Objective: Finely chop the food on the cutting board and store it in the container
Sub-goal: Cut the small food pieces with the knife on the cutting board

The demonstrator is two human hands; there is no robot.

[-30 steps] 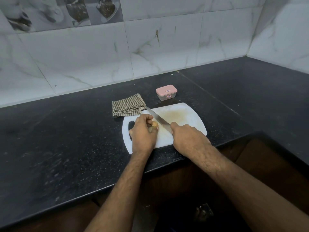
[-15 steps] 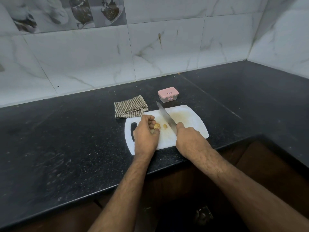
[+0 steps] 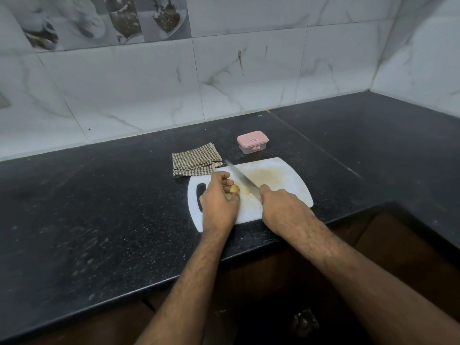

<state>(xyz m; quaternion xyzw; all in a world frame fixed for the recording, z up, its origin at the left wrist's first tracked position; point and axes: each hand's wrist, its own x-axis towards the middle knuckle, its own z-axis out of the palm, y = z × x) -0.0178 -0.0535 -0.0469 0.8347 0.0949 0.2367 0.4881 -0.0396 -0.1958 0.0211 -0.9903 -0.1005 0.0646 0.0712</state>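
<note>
Head view: chopping step under way, left hand [image 3: 219, 197] pinching the small yellowish food [image 3: 234, 188] on the white cutting board [image 3: 286, 180], right hand [image 3: 281, 207] gripping the knife [image 3: 240, 176] just beside it, next cut needs fingertips tucked clear; lidded pink container [image 3: 252, 142] waits behind.

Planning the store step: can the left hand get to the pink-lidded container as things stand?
Probably not yet: the left hand grips the food piece. The path looks free otherwise; the container stands uncovered beyond the cutting board, lid on.
</note>
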